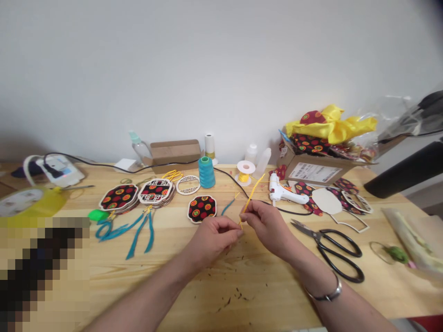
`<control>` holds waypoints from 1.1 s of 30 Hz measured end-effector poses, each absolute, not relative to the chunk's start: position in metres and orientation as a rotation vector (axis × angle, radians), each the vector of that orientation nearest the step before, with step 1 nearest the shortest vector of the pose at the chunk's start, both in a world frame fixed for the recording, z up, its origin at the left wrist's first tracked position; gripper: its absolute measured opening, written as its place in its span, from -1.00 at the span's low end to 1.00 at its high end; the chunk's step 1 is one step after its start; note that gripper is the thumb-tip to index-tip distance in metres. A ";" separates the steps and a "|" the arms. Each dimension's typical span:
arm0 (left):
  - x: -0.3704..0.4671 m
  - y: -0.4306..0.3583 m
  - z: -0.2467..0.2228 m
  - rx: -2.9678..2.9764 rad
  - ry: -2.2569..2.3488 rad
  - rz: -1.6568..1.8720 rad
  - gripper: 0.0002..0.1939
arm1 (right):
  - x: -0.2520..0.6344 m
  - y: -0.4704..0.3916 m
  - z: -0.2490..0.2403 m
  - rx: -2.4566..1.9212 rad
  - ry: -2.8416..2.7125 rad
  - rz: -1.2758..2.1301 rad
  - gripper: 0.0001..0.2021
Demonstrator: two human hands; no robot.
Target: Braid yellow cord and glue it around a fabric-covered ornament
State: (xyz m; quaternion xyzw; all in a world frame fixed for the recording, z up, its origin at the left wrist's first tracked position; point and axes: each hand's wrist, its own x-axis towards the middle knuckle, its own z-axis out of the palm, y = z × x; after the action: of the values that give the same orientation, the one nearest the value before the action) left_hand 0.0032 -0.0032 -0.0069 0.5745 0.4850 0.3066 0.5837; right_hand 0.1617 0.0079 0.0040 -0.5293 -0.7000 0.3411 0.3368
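A thin yellow cord [254, 192] is pinched between both hands above the wooden table. My left hand [216, 237] holds its lower end, fingers closed. Just above and to the right, my right hand [265, 223] pinches the cord, whose upper part sticks up past the fingers. Behind my left hand lies a patterned fabric piece [202, 209] with a pale rim. A short teal tassel [228, 206] with a yellow tip lies behind the hands. Black-handled scissors [330, 242] rest to the right of my right hand, blades apart.
Stacked ornaments [155, 191] with teal tassels lie left. A teal thread cone [206, 173], a yellow cord spool [245, 172] and a white glue gun [285, 191] stand or lie behind. A cardboard box [311, 169] with fabric is back right. Black cable [114, 167] crosses the table [180, 304].
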 end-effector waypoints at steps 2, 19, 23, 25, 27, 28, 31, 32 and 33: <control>0.004 -0.004 -0.008 1.507 1.176 0.783 -0.87 | 0.162 0.008 0.004 -1.372 -1.776 0.972 -0.88; 0.004 -0.011 -0.011 1.968 1.220 0.904 -0.79 | 0.151 0.007 -0.006 -1.258 -1.415 1.403 -0.85; 0.004 -0.011 -0.004 1.798 1.363 1.133 -0.95 | 0.156 0.009 -0.005 -1.259 -1.528 1.332 -0.86; 0.004 -0.010 -0.002 1.648 1.376 1.179 -0.87 | 0.157 0.010 -0.006 -1.280 -1.590 1.261 -0.86; 0.004 -0.008 -0.002 1.443 1.295 1.047 -0.72 | 0.158 0.010 -0.007 -1.309 -1.650 1.159 -0.87; 0.003 -0.008 -0.001 1.327 1.231 0.941 -0.64 | 0.158 0.009 -0.008 -1.324 -1.681 1.106 -0.88; 0.002 -0.006 -0.001 1.036 1.058 0.731 -0.54 | 0.156 0.008 -0.008 -1.360 -1.762 1.007 -0.89; 0.002 -0.005 0.000 0.981 1.014 0.728 -0.55 | 0.156 0.007 -0.008 -1.367 -1.780 0.996 -0.89; 0.002 -0.005 0.000 0.947 0.978 0.740 -0.58 | 0.155 0.007 -0.007 -1.372 -1.793 0.991 -0.88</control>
State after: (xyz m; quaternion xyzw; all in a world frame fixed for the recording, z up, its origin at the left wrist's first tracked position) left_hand 0.0020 -0.0050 0.0000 0.4277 0.4414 0.3342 0.7145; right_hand 0.1550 0.0067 -0.0070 -0.5250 -0.6860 0.3792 0.3317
